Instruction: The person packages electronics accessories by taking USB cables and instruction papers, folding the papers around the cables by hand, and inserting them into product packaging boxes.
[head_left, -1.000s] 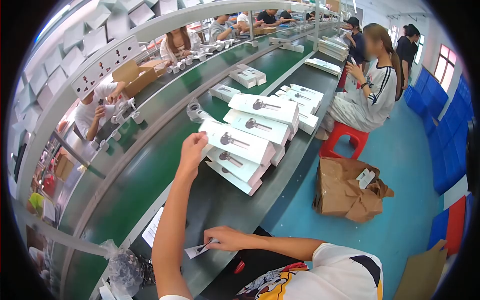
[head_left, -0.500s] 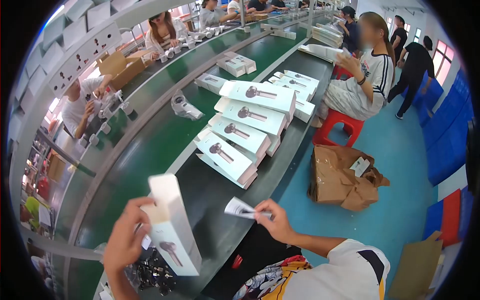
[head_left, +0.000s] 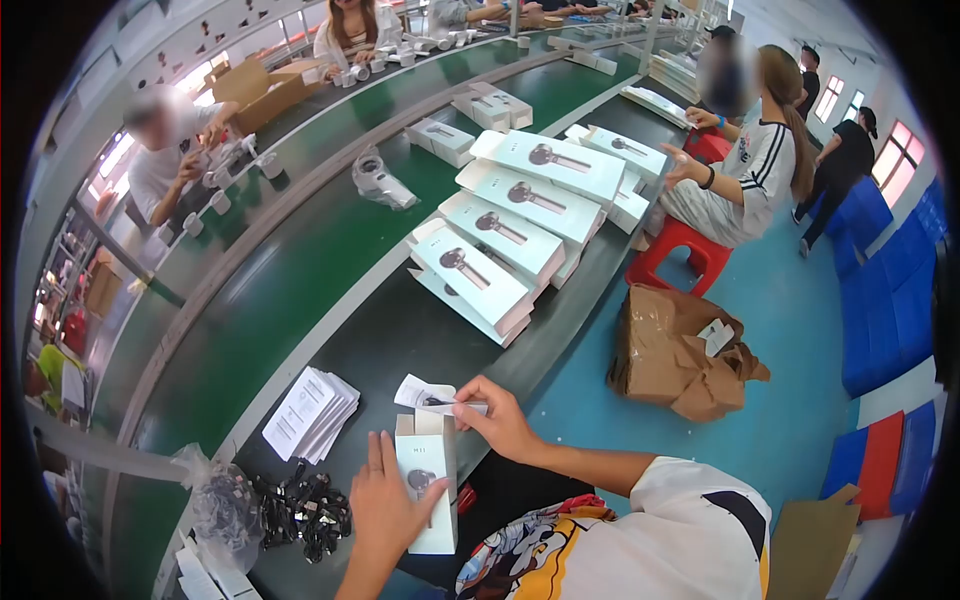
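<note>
A white product box [head_left: 428, 490], printed with a dark handheld device, lies on the dark work surface with its top end open. My left hand [head_left: 390, 505] grips it, fingers along the left side and thumb across the printed face. My right hand [head_left: 497, 418] pinches a folded paper leaflet [head_left: 438, 396] at the box's open end; how far it reaches inside I cannot tell. A stack of printed leaflets [head_left: 312, 414] lies left of the box. Nearer me are a heap of black cables [head_left: 305, 510] and a clear plastic bag [head_left: 226, 508].
Stacked white boxes [head_left: 500, 225] stand ahead beside the green conveyor belt [head_left: 300, 260], which carries a bagged device [head_left: 382, 180]. Co-workers sit along both sides. To the right are a red stool [head_left: 680, 255] and a brown carton [head_left: 670, 355] on the floor.
The box has moved right and tipped from raised to lying lower, with my left hand now over its front. My right hand has brought the leaflet to the open end. My view has shifted.
</note>
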